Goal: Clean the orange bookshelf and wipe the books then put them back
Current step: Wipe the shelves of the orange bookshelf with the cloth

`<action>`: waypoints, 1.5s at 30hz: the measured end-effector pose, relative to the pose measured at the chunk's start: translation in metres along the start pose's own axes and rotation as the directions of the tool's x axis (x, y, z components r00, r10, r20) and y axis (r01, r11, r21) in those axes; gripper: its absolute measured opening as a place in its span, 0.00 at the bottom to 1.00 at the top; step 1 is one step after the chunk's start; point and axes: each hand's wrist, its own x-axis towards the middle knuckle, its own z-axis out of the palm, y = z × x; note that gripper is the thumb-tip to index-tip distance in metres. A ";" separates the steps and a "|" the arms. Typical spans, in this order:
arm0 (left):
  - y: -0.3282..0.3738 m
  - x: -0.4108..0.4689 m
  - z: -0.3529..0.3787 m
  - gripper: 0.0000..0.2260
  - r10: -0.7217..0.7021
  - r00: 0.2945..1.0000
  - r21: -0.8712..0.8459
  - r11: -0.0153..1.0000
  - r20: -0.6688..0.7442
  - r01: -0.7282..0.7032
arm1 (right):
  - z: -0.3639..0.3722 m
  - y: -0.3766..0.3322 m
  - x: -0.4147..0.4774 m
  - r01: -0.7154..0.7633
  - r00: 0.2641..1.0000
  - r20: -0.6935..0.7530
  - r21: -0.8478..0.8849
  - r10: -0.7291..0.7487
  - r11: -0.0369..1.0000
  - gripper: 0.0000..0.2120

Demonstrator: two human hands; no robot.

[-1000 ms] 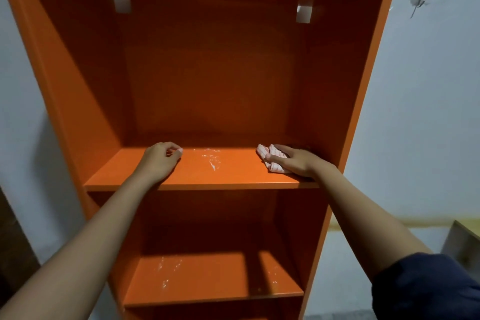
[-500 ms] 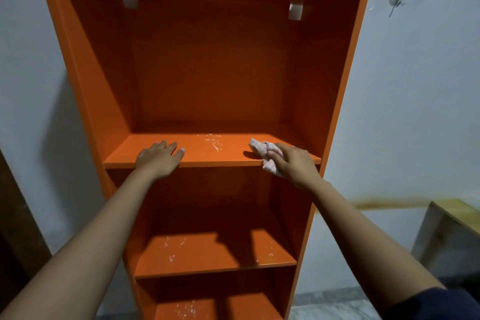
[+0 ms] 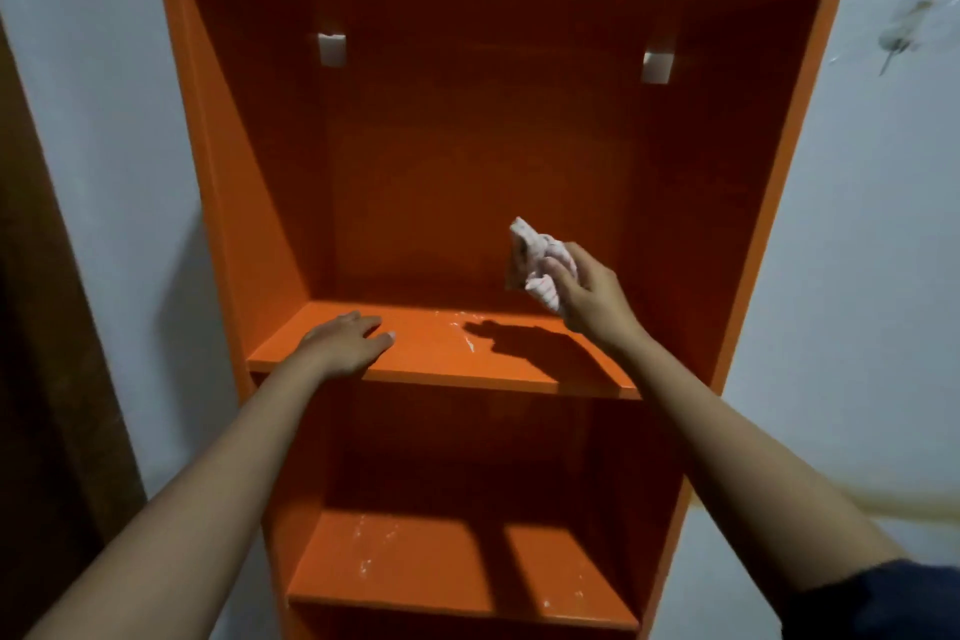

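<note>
Nearest, at six o'clock in the view, the lower shelf [image 3: 415, 561] of the orange bookshelf [image 3: 249, 172] carries pale streaks and specks. Above it the left hand [image 3: 345, 340] lies flat on the front left of the middle shelf [image 3: 426, 361], fingers straight and together, pressing down as if to steady the unit. That board runs long from nine to three o'clock. A patch of white smears [image 3: 467, 335] sits near its centre, just right of the left fingertips. The right hand [image 3: 592, 294] hangs clear of the board, fingers curled round a bunched white cloth [image 3: 537, 260] with faint pink stripes. From the cloth the smears lie at about seven o'clock, close below, so the right hand looks the one placed to sweep them, probably leftward along the board. Beyond, the back panel shows two pale notches [image 3: 331, 48] near the top. No books are in view.
</note>
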 end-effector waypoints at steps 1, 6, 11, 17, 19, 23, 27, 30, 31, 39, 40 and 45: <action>0.000 0.004 0.000 0.26 -0.007 1.000 -0.007 1.000 0.005 0.008 | -0.003 0.015 0.011 -0.046 0.999 -0.023 -0.035 0.045 0.998 0.07; 0.005 0.016 0.008 0.24 -0.033 0.994 0.023 0.999 -0.106 0.036 | 0.014 0.074 0.040 -0.301 0.923 0.124 -0.358 0.365 0.884 0.16; 0.004 0.020 0.012 0.24 -0.043 0.983 -0.002 0.999 -0.180 0.043 | 0.050 0.074 0.067 -0.142 0.797 0.471 -0.463 0.379 0.875 0.26; 0.002 0.017 0.014 0.23 -0.029 0.971 -0.049 0.999 -0.239 0.018 | 0.087 0.060 0.085 -0.030 0.703 0.631 -0.435 0.329 0.900 0.25; 0.001 0.016 0.015 0.22 -0.032 0.968 -0.058 0.998 -0.250 0.018 | 0.097 0.055 0.085 -0.047 0.701 0.648 -0.374 0.298 0.926 0.22; 0.004 0.010 0.013 0.21 -0.037 0.959 -0.075 0.997 -0.280 0.017 | 0.109 0.040 0.074 -0.008 0.739 0.634 -0.330 0.228 0.944 0.20; 0.004 0.003 0.012 0.21 -0.021 0.964 -0.035 0.999 -0.265 0.012 | 0.107 0.032 0.057 0.090 0.757 0.633 -0.350 0.165 0.932 0.16; 0.000 -0.002 0.012 0.22 -0.006 0.977 -0.010 1.000 -0.212 0.004 | 0.099 0.020 0.040 0.144 0.759 0.631 -0.407 0.163 0.902 0.19; -0.001 -0.004 0.012 0.22 -0.001 0.980 -0.003 1.000 -0.198 0.000 | 0.098 0.017 0.035 0.148 0.760 0.629 -0.411 0.162 0.899 0.19; -0.014 -0.032 0.014 0.22 0.083 0.975 0.064 0.995 -0.206 -0.071 | 0.084 -0.012 -0.009 0.174 0.803 0.588 -0.389 0.099 0.905 0.15; -0.016 -0.035 0.014 0.22 0.087 0.974 0.052 0.996 -0.208 -0.078 | 0.083 -0.017 -0.015 0.176 0.810 0.579 -0.392 0.094 0.903 0.15; -0.023 -0.051 0.017 0.20 0.112 0.962 -0.048 0.991 -0.250 -0.128 | 0.084 -0.035 -0.047 0.194 0.866 0.500 -0.359 0.012 0.913 0.20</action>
